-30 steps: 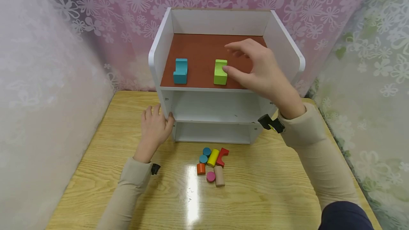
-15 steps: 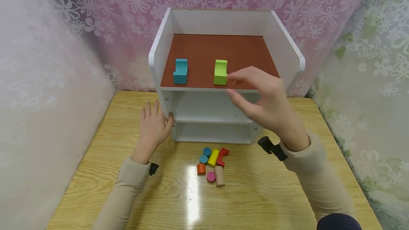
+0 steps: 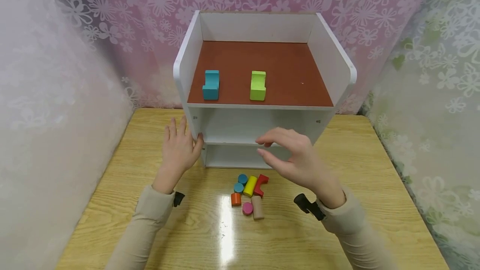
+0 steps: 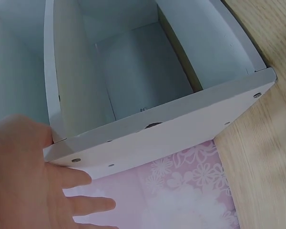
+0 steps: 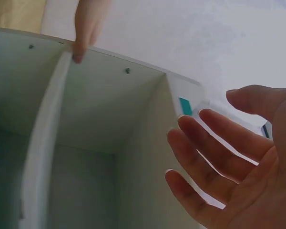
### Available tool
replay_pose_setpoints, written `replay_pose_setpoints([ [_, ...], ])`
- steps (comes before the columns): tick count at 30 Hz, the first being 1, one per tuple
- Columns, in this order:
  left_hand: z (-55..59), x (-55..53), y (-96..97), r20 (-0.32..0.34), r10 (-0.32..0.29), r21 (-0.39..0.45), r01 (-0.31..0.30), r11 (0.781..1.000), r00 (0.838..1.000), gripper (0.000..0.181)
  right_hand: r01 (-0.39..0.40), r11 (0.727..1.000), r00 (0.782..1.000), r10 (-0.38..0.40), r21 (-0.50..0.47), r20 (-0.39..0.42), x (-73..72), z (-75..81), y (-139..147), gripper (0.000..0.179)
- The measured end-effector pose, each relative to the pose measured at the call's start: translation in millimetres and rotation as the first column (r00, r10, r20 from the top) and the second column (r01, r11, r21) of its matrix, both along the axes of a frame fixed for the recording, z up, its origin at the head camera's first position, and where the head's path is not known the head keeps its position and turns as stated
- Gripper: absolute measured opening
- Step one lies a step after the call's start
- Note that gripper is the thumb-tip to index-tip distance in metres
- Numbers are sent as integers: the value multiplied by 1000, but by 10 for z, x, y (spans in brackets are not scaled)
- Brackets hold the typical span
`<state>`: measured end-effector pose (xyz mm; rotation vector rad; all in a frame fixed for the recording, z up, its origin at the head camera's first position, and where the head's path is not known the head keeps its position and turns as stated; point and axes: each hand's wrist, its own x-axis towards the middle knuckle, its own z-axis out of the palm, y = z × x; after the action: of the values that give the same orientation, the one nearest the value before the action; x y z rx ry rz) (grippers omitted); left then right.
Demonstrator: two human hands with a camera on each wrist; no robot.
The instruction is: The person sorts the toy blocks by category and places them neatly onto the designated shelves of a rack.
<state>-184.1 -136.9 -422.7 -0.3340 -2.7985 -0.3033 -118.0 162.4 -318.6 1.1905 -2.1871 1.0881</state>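
Beside the white shelf unit (image 3: 240, 122), the left hand (image 3: 178, 149) rests fingers straight and spread, thumb touching the front edge. The right hand (image 3: 296, 159) holds nothing, thumb and softly bent fingers parted, before the lower shelves. Near it, smooth blocks (image 3: 250, 186), mostly rounded, one red and notched, lie on the glossy wood-grained table (image 3: 202, 236). Stepped turquoise (image 3: 211, 91) and lime (image 3: 258, 91) blocks stand on the brown top board (image 3: 285, 74); pink floral fabric (image 3: 150, 24) hangs behind.

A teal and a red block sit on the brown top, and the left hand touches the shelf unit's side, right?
Not quite: the head view shows a lime-green block, not a red one, with the teal block on the brown top. The left hand does touch the shelf unit's side.
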Motion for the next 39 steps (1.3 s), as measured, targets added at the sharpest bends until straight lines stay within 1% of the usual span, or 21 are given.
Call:
replay_pose_setpoints([
  [4,-17,0,2,15,2,3,-2,1000,1000,60,-11,1000,998,12,-14,58,1,-194,7,27],
  [8,-22,3,7,7,5,13,-5,1000,1000,59,12,1000,993,-10,-11,114,5,-359,30,27],
  [12,-18,5,7,8,10,16,-10,1000,1000,59,40,999,983,-38,-5,180,12,-528,54,26],
  [15,-18,8,6,22,17,19,-17,1000,1000,60,64,998,967,-62,-3,247,18,-654,72,24],
  [18,-21,7,6,27,21,23,-21,1000,999,61,106,994,942,-105,14,320,23,-795,98,20],
  [21,-25,8,9,23,24,22,-24,999,999,61,148,988,912,-154,47,381,28,-956,127,17],
  [24,-37,9,9,21,23,26,-24,999,1000,61,174,983,878,-183,60,441,39,-1128,153,18],
  [25,-40,11,10,17,24,28,-25,999,1000,61,182,981,869,-191,64,456,44,-1178,160,19],
  [28,-48,15,12,12,25,37,-26,999,1000,61,203,977,852,-212,72,479,46,-1333,176,24],
  [30,-51,14,14,10,30,41,-30,999,1000,60,231,968,836,-247,93,490,46,-1422,184,28],
  [32,-55,12,15,16,33,44,-34,998,999,60,252,960,812,-276,118,515,46,-1512,197,33],
  [34,-57,9,15,23,37,46,-38,998,999,59,276,948,776,-316,156,546,51,-1604,212,40],
  [35,-58,8,16,28,39,48,-40,998,999,59,278,944,764,-328,176,556,51,-1651,220,43],
  [37,-59,9,17,37,39,51,-41,998,999,59,278,937,748,-349,211,565,50,-1745,235,49],
  [39,-58,10,18,42,41,49,-43,998,998,59,275,936,740,-353,221,573,50,-1821,249,52],
])
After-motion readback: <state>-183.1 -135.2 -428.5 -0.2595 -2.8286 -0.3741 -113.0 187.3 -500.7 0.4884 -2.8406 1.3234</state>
